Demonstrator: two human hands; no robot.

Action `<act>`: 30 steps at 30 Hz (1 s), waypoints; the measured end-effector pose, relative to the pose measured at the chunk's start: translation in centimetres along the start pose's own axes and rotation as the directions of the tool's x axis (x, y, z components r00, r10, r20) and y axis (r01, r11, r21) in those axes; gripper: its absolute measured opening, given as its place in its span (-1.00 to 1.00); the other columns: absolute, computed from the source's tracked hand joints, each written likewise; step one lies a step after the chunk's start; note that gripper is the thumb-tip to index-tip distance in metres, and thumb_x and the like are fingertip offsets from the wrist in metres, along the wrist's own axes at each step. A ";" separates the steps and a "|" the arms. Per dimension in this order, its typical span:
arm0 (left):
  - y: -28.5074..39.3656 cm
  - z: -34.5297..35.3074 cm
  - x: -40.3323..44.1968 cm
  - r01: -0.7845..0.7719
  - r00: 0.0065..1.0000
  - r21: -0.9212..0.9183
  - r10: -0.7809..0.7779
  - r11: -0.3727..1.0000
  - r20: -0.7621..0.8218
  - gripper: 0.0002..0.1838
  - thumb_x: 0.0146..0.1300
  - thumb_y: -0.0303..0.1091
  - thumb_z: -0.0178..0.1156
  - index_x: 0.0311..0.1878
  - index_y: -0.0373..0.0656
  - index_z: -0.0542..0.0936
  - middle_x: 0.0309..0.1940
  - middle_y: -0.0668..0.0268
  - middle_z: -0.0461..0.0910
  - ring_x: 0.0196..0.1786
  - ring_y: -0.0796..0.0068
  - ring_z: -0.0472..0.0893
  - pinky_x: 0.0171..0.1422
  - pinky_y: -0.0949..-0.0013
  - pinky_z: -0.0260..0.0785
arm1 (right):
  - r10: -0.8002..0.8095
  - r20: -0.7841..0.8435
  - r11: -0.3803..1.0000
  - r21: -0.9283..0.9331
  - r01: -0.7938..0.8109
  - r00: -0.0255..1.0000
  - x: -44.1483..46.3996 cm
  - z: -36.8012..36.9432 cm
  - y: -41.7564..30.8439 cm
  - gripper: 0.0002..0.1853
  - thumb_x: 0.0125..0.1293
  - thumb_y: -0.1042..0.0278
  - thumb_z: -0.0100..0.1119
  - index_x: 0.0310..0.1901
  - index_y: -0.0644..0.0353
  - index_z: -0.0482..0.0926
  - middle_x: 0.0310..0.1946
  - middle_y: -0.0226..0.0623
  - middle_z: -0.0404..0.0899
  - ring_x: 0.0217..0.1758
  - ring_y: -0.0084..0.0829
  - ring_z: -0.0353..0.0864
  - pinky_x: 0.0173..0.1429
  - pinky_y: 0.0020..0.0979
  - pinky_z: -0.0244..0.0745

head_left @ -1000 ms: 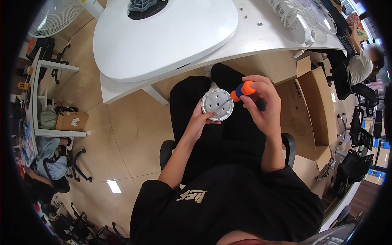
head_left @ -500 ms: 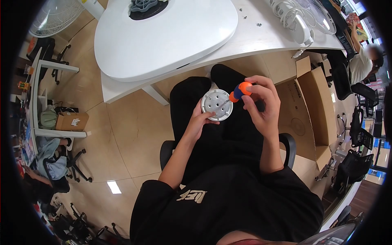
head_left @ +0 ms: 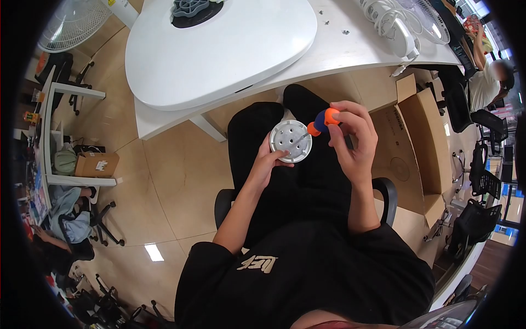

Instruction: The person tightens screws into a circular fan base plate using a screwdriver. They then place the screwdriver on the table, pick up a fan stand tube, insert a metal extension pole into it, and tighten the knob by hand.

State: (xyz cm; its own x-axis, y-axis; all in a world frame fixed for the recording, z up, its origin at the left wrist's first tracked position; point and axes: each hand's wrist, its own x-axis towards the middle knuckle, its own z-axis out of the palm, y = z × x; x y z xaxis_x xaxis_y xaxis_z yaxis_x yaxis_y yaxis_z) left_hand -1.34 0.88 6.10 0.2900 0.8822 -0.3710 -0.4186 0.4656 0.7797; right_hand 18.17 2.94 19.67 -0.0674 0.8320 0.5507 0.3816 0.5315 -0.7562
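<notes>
Above my lap, my left hand [head_left: 266,163] grips a round white part [head_left: 286,135] by its lower left edge. Its face is grey with several holes, and my thumb lies over the rim. An orange-and-blue screwdriver [head_left: 322,120] is in my right hand [head_left: 355,134], pinched at the end of its handle by the fingertips. The thin shaft slants down to the left, and its tip meets the face of the round part. Whether the tip sits in a screw or a hole is too small to tell.
Ahead stands a white table [head_left: 350,55] carrying a large white rounded base [head_left: 219,60], several small metal pieces [head_left: 346,32] and a coiled white cord [head_left: 386,22]. An open cardboard box [head_left: 427,148] is on the floor at right. A fan [head_left: 74,24] stands far left. Other people sit at both sides.
My right fingers have shifted slightly around the screwdriver's handle. The view has moved a little; the round part and my left hand keep their pose.
</notes>
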 end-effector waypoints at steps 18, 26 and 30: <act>-0.4 -0.5 -0.3 -0.017 1.000 -0.022 0.016 1.000 -0.023 -0.26 0.23 -0.53 0.22 0.51 -0.16 0.26 0.26 0.16 0.54 0.12 0.34 0.69 -0.12 0.29 0.73 | -0.041 -0.001 0.998 0.049 0.041 0.999 0.0 1.0 0.9 -0.77 0.20 0.69 0.41 -0.11 0.29 0.68 0.05 -0.13 0.65 -0.33 -0.63 0.66 -0.40 -0.63 0.51; -0.3 -0.7 -0.3 -0.004 1.000 -0.041 0.003 0.999 -0.021 -0.34 0.35 -0.37 0.14 0.52 -0.16 0.26 0.27 0.15 0.54 0.15 0.33 0.68 -0.13 0.27 0.73 | -0.014 0.087 0.999 0.043 0.011 0.996 0.5 0.2 -0.1 -0.77 0.25 0.73 0.29 -0.08 0.29 0.69 0.17 -0.06 0.64 -0.36 -0.65 0.65 -0.41 -0.62 0.47; -0.3 -0.6 -0.2 0.008 0.999 -0.077 -0.011 0.997 -0.041 -0.38 0.43 -0.23 0.04 0.53 -0.15 0.26 0.28 0.16 0.53 0.16 0.33 0.68 -0.13 0.25 0.72 | -0.038 0.102 0.999 0.018 0.036 0.994 0.6 0.3 0.3 -0.77 0.26 0.71 0.30 -0.07 0.26 0.68 0.15 -0.13 0.64 -0.42 -0.67 0.61 -0.43 -0.61 0.44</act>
State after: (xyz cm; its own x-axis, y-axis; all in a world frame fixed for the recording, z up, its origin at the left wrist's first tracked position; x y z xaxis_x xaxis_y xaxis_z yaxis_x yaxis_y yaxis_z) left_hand -1.77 0.58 5.62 0.2595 0.8791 -0.3998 -0.4816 0.4767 0.7354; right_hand 17.98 3.62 19.66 -0.1753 0.8233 0.5399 0.3619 0.5639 -0.7423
